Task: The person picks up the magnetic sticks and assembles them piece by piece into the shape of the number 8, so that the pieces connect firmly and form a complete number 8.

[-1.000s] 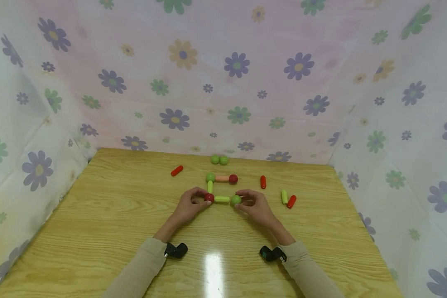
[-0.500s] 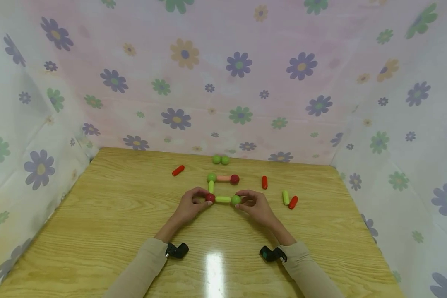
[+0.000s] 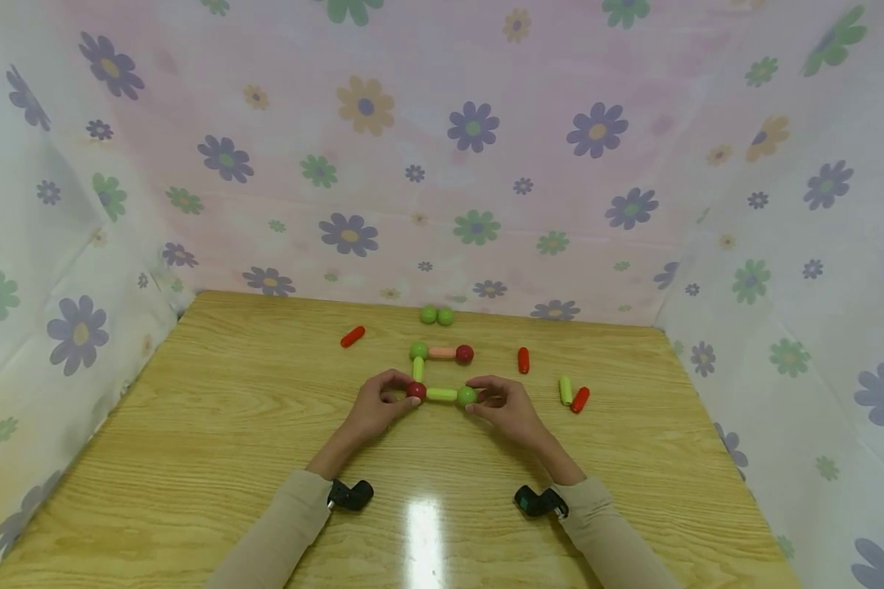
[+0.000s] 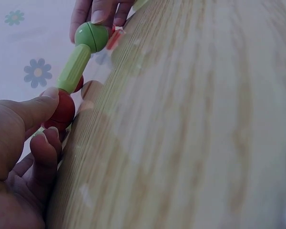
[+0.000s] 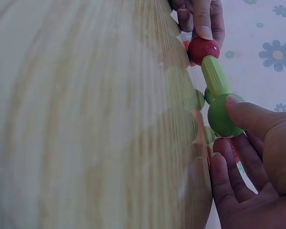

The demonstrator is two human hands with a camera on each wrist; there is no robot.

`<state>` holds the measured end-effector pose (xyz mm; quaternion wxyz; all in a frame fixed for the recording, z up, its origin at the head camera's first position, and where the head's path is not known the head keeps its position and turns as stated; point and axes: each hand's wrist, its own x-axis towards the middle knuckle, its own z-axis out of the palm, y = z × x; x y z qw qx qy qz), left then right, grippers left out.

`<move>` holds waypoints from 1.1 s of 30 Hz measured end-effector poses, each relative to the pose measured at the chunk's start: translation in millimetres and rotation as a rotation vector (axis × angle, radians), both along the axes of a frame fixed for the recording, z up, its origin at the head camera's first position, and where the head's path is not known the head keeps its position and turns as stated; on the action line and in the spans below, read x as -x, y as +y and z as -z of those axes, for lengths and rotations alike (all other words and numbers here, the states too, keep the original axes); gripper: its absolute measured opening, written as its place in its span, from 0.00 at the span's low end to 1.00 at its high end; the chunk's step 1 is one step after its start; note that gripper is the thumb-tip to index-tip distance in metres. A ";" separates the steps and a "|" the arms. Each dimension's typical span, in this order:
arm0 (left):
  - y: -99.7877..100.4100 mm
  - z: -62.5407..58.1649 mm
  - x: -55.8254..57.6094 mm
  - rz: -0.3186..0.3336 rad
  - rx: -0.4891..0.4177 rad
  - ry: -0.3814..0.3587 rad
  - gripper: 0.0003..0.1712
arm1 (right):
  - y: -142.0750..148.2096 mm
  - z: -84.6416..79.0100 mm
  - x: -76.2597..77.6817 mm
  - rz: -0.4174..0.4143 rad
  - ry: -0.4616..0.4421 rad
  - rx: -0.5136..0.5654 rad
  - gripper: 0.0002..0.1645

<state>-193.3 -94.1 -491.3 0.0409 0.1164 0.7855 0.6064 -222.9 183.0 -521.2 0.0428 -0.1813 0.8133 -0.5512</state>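
one lime rod (image 3: 442,394) points left-right between left hand (image 3: 373,406) and right hand (image 3: 511,411).

Around the ball-and-rod chain (image 3: 442,394) on the table (image 3: 236,425)
Behind the chain lie two balls (image 3: 429,315); behind-left, one rod (image 3: 353,336); at right, three rods (image 3: 566,390).

Smooth plastic balls (image 4: 90,37) (glossy wooden tabletop (image 3: 214,442))

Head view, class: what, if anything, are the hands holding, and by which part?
The left hand pinches the shiny dark red ball and the right hand the shiny green ball, at opposite ends of one ridged yellow-green rod.
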 end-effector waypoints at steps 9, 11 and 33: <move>-0.8 1.6 1.7 0.007 0.002 -0.001 0.16 | 0.9 2.3 1.5 -0.006 0.016 -0.021 0.20; -1.3 3.4 3.0 0.009 0.005 -0.006 0.16 | 1.2 3.1 2.0 -0.007 0.018 -0.020 0.20; -3.4 39.3 19.9 -0.015 0.025 -0.026 0.15 | 27.2 -18.3 21.6 0.276 0.089 0.161 0.12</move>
